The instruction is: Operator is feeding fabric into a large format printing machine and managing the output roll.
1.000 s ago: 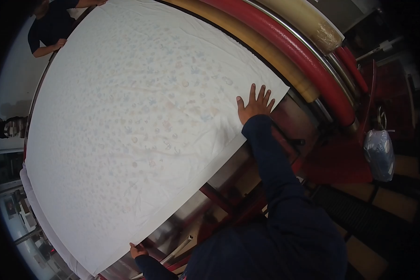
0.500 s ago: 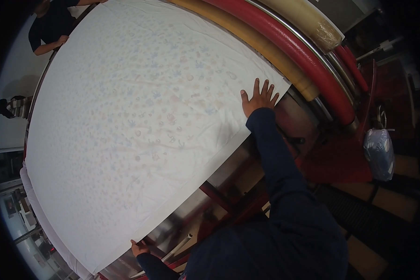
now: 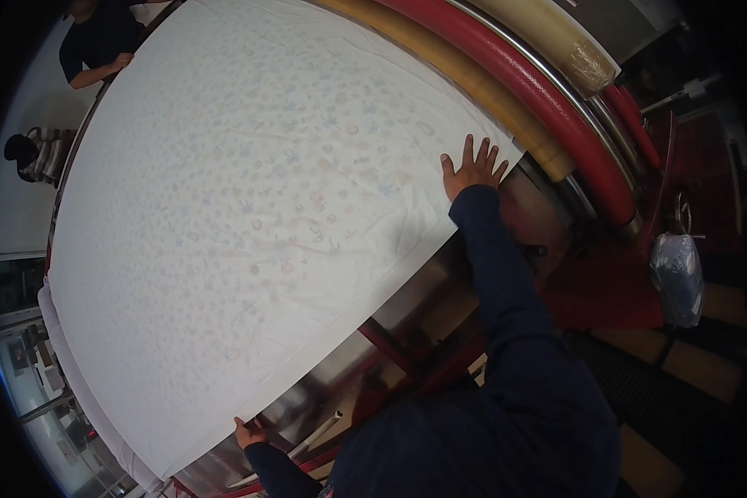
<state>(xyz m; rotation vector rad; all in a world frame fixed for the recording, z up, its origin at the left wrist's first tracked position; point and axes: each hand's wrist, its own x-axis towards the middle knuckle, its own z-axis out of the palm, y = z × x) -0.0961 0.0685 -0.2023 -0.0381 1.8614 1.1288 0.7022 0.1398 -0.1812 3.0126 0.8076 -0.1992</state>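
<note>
A wide white sheet (image 3: 224, 249), apparently fabric, lies spread over a large table, with faint small coloured figures and soft wrinkles. My right hand (image 3: 475, 170) rests flat on it near the right corner, palm down and fingers spread. At the near edge, my left hand (image 3: 251, 432) has its thumb over the sheet's border; its other fingers are partly hidden and seem to pinch that edge. A plain pale strip (image 3: 332, 340) runs along the border between my hands.
Long rolls stand at the right: a tan roll (image 3: 506, 100), a red roll (image 3: 548, 91) and a plastic-wrapped roll (image 3: 589, 66). Across the table, a person (image 3: 100, 41) has a hand at the far edge. A plastic-wrapped bundle (image 3: 677, 278) hangs at the right.
The view has shifted slightly. My right hand and the figures near it sit a little farther right, closer to the corner. My left hand stays at the near edge.
</note>
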